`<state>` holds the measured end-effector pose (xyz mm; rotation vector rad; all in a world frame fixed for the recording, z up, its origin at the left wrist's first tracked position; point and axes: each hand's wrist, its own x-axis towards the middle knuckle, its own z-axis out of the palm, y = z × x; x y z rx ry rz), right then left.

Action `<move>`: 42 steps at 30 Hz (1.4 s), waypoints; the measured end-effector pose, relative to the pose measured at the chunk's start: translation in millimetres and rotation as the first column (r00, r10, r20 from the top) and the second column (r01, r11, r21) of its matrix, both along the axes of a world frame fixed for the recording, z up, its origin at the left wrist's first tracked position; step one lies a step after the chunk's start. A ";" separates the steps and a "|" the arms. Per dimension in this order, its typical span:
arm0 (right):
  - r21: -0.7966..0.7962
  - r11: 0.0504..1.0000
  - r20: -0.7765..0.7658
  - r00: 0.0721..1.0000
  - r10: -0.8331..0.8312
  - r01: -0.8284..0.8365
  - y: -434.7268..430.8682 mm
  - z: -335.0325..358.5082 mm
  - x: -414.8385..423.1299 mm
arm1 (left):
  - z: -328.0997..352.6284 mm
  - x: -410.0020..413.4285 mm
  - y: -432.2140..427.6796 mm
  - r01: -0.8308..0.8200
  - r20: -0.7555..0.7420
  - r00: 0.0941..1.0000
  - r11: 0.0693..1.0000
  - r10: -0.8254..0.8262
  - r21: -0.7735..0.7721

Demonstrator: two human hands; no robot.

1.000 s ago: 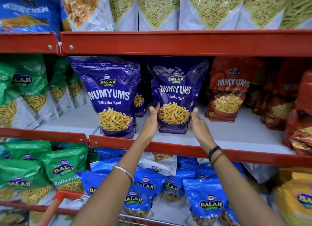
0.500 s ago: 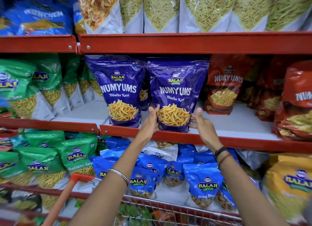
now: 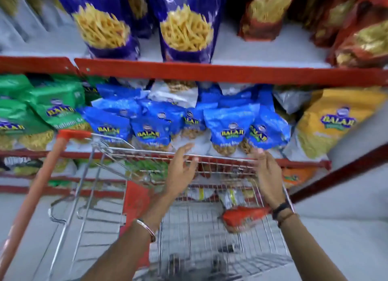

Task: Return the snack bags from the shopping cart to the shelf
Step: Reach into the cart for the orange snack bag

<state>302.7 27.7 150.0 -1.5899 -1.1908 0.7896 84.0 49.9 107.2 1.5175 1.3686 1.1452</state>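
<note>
Two purple Numyums bags stand upright on the upper shelf (image 3: pixel 252 74), one at the left (image 3: pixel 105 26) and one (image 3: pixel 185 26) in the middle. My left hand (image 3: pixel 180 169) and my right hand (image 3: pixel 265 173) hover with fingers spread over the wire shopping cart (image 3: pixel 210 224), and neither holds anything. A red snack bag (image 3: pixel 241 217) lies in the cart basket under my right wrist. Other bags behind it at the cart's far end are blurred.
Red bags (image 3: pixel 264 14) stand right of the purple ones. The shelf below holds green bags (image 3: pixel 56 106), blue Balaji bags (image 3: pixel 228 129) and a yellow bag (image 3: pixel 336 121). The cart's orange handle (image 3: pixel 35 192) runs down the left side. A red shelf post (image 3: pixel 346 171) slants at the right.
Both hands have let go of the middle purple bag, which stays on the shelf, and dropped down to the cart. The view has tilted downward.
</note>
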 end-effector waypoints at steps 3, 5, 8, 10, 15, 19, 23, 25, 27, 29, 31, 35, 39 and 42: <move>-0.240 0.970 0.170 0.985 0.004 0.037 -30.6 -57.2 26.9 | -57.2 13.7 -27.7 0.121 -0.032 0.990 0.939 -0.138 -0.321; -0.451 0.892 0.350 0.925 0.147 0.029 -40.1 -92.5 47.5 | -86.1 25.2 -42.0 0.230 -0.050 0.953 0.826 -0.297 -0.515; -0.693 0.721 0.411 0.805 0.428 -0.030 -39.4 -136.5 77.3 | -124.2 46.6 -60.4 0.280 -0.043 0.899 0.648 -0.435 -0.708; -0.726 0.676 0.339 0.793 0.507 -0.122 -34.6 -155.8 97.0 | -148.0 60.4 -70.9 0.260 -0.031 0.888 0.557 -0.459 -0.788; -0.601 0.770 0.143 0.918 0.369 -0.216 -38.4 -151.2 131.7 | -185.6 88.9 -93.0 0.226 -0.005 0.916 0.527 -0.401 -0.819; -0.669 0.664 -0.177 0.939 0.295 -0.335 -51.9 -181.0 137.9 | -202.1 108.7 -96.4 0.169 -0.025 0.957 0.624 -0.291 -0.763; -0.678 0.689 -0.177 0.967 0.185 -0.256 -45.3 -200.9 128.2 | -217.5 120.8 -90.2 -0.013 -0.057 0.997 0.634 -0.049 -0.773; -0.665 0.726 -0.056 0.981 0.188 -0.177 -38.0 -202.2 124.4 | -214.5 123.6 -84.1 -0.056 -0.028 0.998 0.599 0.055 -0.799; -0.621 0.767 0.063 0.965 0.255 -0.162 -33.7 -201.5 124.8 | -213.5 120.8 -80.2 -0.088 -0.065 0.996 0.612 0.060 -0.786; -0.602 0.778 0.147 0.933 0.328 -0.179 -32.0 -196.6 125.4 | -204.8 114.2 -74.7 -0.126 -0.114 0.992 0.573 0.057 -0.810; -0.592 0.786 0.179 0.922 0.344 -0.178 -32.9 -183.6 125.2 | -180.0 106.7 -65.1 -0.164 -0.224 0.974 0.573 -0.035 -0.803; -0.445 0.867 0.150 0.936 0.319 -0.224 -36.2 -135.1 121.3 | -119.8 93.5 -48.2 -0.025 -0.206 0.969 0.774 -0.137 -0.632; -0.306 0.919 -0.003 0.966 0.259 -0.247 -34.3 -78.1 115.6 | -73.9 78.5 -39.0 -0.023 -0.059 0.998 0.908 -0.002 -0.419; -0.148 0.964 -0.066 0.975 0.212 -0.220 -24.1 -23.1 109.6 | -9.0 75.5 -23.1 -0.018 -0.013 1.000 0.962 0.015 -0.274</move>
